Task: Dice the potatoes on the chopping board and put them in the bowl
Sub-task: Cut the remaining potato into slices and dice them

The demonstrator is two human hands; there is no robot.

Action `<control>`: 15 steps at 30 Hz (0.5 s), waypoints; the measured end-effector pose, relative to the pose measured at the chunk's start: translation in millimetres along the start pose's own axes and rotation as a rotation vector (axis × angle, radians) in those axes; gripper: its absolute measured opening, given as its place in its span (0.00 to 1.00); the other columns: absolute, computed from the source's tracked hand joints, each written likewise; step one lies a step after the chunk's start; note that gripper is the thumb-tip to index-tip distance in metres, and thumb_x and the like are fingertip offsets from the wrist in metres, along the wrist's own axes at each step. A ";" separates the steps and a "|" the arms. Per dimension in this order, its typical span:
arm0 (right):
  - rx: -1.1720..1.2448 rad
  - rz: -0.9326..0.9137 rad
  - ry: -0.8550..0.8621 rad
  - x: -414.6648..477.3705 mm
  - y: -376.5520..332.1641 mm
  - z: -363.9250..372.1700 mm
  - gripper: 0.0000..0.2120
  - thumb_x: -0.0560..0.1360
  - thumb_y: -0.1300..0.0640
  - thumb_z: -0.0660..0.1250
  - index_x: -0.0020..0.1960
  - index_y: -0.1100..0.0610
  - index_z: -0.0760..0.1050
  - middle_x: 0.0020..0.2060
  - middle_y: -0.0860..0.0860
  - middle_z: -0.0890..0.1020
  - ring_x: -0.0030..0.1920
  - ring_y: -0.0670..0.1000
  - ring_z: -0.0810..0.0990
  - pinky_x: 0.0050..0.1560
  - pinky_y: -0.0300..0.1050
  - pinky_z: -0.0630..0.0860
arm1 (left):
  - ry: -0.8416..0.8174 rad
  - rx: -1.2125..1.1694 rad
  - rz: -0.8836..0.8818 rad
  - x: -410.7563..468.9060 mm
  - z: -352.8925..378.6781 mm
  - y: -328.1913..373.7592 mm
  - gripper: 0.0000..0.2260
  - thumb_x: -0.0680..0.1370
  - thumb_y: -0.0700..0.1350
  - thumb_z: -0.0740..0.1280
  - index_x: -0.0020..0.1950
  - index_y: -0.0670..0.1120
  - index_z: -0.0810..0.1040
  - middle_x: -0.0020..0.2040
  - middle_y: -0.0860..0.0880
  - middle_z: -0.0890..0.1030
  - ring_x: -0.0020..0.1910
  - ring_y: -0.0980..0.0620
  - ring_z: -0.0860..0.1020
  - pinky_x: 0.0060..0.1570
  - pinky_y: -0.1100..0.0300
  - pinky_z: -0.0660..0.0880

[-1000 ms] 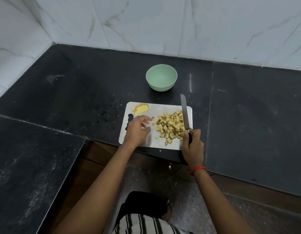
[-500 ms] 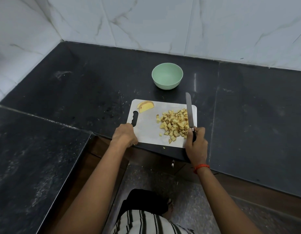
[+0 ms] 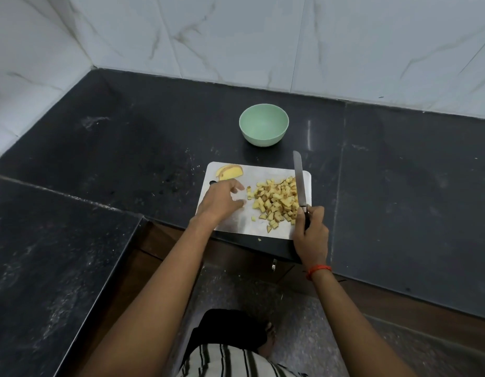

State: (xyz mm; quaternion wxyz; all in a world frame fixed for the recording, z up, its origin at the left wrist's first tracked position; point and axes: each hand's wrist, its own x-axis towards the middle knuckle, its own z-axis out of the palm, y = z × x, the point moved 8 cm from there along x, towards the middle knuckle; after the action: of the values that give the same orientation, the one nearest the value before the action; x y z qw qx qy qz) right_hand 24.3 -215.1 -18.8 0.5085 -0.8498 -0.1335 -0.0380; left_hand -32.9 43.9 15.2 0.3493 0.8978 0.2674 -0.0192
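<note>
You're in a home kitchen: black stone tabletop (image 3: 127, 148), white marble wall tiles (image 3: 236, 36), chopping board (image 3: 236, 224), bowl (image 3: 264, 128).

- White marble-look wall tiles (image 3: 236, 36) with grey veins fill the top of the frame and turn a corner at the upper left.
- A black stone counter (image 3: 399, 172), dusty and scuffed, spans the middle, with a seam right of centre.
- A second dark slab (image 3: 45, 254) sits at the lower left.
- Brown wooden cabinet fronts (image 3: 385, 303) show beneath the counter edge.
- A speckled grey floor (image 3: 304, 336) lies at the bottom centre.
</note>
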 end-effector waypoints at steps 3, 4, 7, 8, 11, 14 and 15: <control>-0.005 -0.006 0.001 0.8 0.8 0.6 0.08 0.83 0.53 0.61 0.48 0.51 0.62 0.32 0.45 0.75 0.29 0.45 0.76 0.25 0.44 0.66 | 0.218 0.030 0.058 14.0 -18.3 -6.6 0.16 0.76 0.41 0.75 0.63 0.50 0.80 0.60 0.51 0.78 0.55 0.51 0.78 0.57 0.53 0.78; -0.008 -0.008 0.002 0.9 0.7 0.6 0.08 0.83 0.54 0.61 0.48 0.51 0.62 0.31 0.45 0.74 0.29 0.44 0.75 0.25 0.42 0.65 | 0.267 0.079 0.062 19.1 -23.6 -9.0 0.17 0.76 0.40 0.74 0.64 0.49 0.80 0.62 0.50 0.77 0.57 0.50 0.77 0.59 0.52 0.78; -0.006 -0.009 0.006 1.1 1.2 0.3 0.08 0.83 0.54 0.61 0.48 0.52 0.63 0.31 0.44 0.73 0.29 0.42 0.74 0.25 0.39 0.63 | 0.302 0.221 0.067 35.1 -30.9 -9.3 0.18 0.77 0.39 0.73 0.67 0.47 0.77 0.63 0.48 0.75 0.63 0.47 0.74 0.60 0.50 0.77; -0.006 -0.008 0.006 1.0 1.4 0.2 0.08 0.83 0.54 0.61 0.48 0.52 0.62 0.31 0.44 0.73 0.29 0.42 0.74 0.25 0.39 0.63 | 0.284 0.258 0.078 40.0 -29.3 -8.0 0.19 0.77 0.39 0.72 0.67 0.47 0.77 0.63 0.47 0.75 0.64 0.47 0.73 0.60 0.50 0.77; -0.005 -0.009 0.003 1.0 1.2 0.7 0.08 0.83 0.53 0.61 0.48 0.51 0.62 0.31 0.44 0.74 0.29 0.43 0.75 0.25 0.39 0.64 | 0.246 0.345 0.096 49.1 -21.0 -6.4 0.19 0.77 0.40 0.72 0.67 0.46 0.77 0.61 0.47 0.76 0.62 0.46 0.74 0.59 0.49 0.77; -0.008 -0.011 0.006 1.4 1.2 0.4 0.09 0.83 0.53 0.61 0.47 0.50 0.62 0.31 0.43 0.74 0.29 0.42 0.75 0.25 0.36 0.63 | 0.284 0.376 0.096 51.5 -17.9 -6.3 0.17 0.78 0.37 0.69 0.67 0.46 0.78 0.60 0.47 0.77 0.60 0.46 0.75 0.57 0.50 0.76; -0.011 -0.010 0.008 1.6 1.6 0.1 0.09 0.83 0.53 0.61 0.47 0.50 0.62 0.31 0.43 0.73 0.29 0.42 0.75 0.25 0.35 0.62 | 0.301 0.388 0.097 51.4 -16.9 -6.2 0.16 0.79 0.36 0.67 0.67 0.45 0.79 0.59 0.46 0.77 0.59 0.46 0.76 0.56 0.51 0.76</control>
State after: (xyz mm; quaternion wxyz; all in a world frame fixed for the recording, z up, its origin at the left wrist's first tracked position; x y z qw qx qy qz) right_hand 26.3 -215.4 -20.0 0.5044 -0.8516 -0.1356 -0.0447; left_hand 5.5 82.4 12.7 0.1274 0.9526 0.2643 0.0805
